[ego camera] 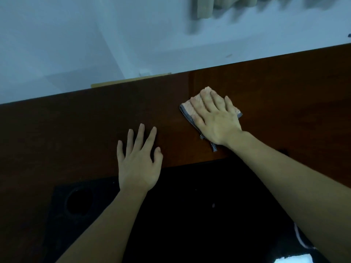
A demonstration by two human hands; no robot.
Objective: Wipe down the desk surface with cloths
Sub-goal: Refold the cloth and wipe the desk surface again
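The desk (76,130) has a dark reddish-brown wooden top with a glossy finish, and it runs across the whole view from the left side to the right side, with its far edge rising toward the right. The right hand (214,118) lies flat on a cloth (187,112), which sits on the desk right of the centre and not far from the far edge. The fingers of this hand are straight and a little spread, and the palm presses the cloth down against the wood. The cloth is pale pink on its upper face, with a dark border of small white dots that shows along its left side and at the corner near the wrist. Most of the cloth is hidden under the hand. The left hand (138,164) rests on the bare desk, to the left of the cloth and nearer to the person, apart from it. Its fingers are straight and spread, the thumb points to the right, and it holds nothing. Both forearms are bare and reach in from the near edge of the view. Below the hands there is a black panel (190,215) with a round hole (78,203) in its left part. Behind the desk stands a pale wall (57,44), and some blurred beige shapes (205,6) hang at the top.
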